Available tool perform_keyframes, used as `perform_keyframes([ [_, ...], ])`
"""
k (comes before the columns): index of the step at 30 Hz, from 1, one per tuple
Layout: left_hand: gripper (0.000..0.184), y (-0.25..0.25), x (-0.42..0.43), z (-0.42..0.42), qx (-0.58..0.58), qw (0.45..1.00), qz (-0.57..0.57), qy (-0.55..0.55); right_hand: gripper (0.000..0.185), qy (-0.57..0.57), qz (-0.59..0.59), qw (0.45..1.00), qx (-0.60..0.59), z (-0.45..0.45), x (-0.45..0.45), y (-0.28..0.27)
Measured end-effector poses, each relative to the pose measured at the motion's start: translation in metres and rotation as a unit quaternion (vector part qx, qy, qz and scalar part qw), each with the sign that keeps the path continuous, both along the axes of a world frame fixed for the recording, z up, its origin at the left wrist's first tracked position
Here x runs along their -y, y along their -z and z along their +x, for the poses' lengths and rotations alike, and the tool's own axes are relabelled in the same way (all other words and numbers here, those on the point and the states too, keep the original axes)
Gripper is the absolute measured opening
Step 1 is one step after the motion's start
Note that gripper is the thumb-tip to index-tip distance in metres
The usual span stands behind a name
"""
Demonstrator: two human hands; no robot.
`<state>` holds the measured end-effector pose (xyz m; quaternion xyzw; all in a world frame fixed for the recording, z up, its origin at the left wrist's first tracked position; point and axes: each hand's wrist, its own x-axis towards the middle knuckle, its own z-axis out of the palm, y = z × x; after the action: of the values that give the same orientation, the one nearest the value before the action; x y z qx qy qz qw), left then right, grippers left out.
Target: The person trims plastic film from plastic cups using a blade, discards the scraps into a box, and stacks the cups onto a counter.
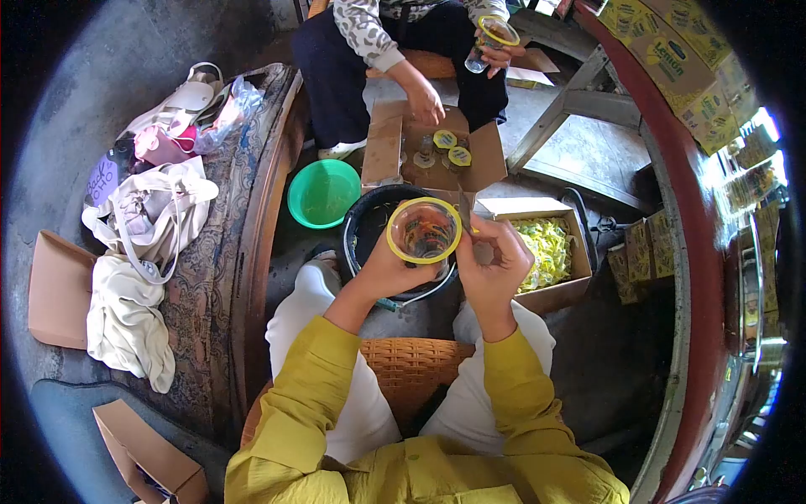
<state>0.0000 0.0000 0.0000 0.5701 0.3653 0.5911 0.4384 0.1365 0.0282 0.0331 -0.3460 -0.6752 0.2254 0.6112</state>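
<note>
From where I stand, the person in the mustard sleeves has a clear plastic cup (424,242) up in front of the chest, above a black bucket (363,231). The left hand (382,267) is wrapped round the cup's side, tilting its mouth up toward the face. The right hand (497,267) pinches what looks like a small knife (464,210), its dark, narrow blade pointing away, just beside the yellow rim (393,225). I can't tell whether the edge is touching that rim.

To me this looks like the trimming step: the rim is on the cup all the way round as far as I can see, and loose yellow strips (541,252) fill a carton (558,292) to the right, much the same colour. I'd say the next move calls for a firm left grip, without squashing the thin wall, and a shallow bite under the rim, with the left fingers well clear of the blade.

Across from them, a co-worker's one hand (426,105) hangs over a cardboard box (382,151) with cups inside, some showing yellow lids (445,139); the other hand (501,55) grips another cup (475,62). A green basin (323,193) sits near the bucket.
</note>
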Motion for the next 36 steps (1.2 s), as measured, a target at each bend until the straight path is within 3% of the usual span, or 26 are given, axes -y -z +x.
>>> perform_keyframes([
  [8, 0.062, 0.007, -0.005, -0.002, 0.038, 0.999, 0.021, -0.028, 0.018, 0.020, 0.041, 0.997, 0.055, 0.002, 0.002, -0.003],
  [11, 0.063, 0.005, -0.006, -0.007, -0.016, 0.999, 0.026, -0.036, 0.019, 0.022, 0.066, 0.994, 0.079, 0.001, 0.001, 0.000],
  [17, 0.063, 0.004, -0.003, -0.006, -0.014, 0.999, 0.020, -0.028, 0.020, 0.023, 0.069, 0.995, 0.068, -0.001, 0.001, -0.001],
  [26, 0.064, 0.004, 0.001, -0.003, 0.034, 0.998, -0.037, 0.047, 0.019, -0.017, 0.018, 0.998, 0.050, 0.005, -0.004, -0.004],
  [32, 0.061, 0.001, -0.005, 0.001, 0.022, 1.000, -0.012, 0.016, 0.020, 0.005, 0.000, 1.000, 0.000, 0.003, -0.003, 0.000],
  [36, 0.059, 0.008, -0.008, 0.000, 0.057, 0.998, 0.004, -0.027, 0.019, 0.021, 0.016, 0.999, 0.033, 0.002, 0.000, -0.001],
])
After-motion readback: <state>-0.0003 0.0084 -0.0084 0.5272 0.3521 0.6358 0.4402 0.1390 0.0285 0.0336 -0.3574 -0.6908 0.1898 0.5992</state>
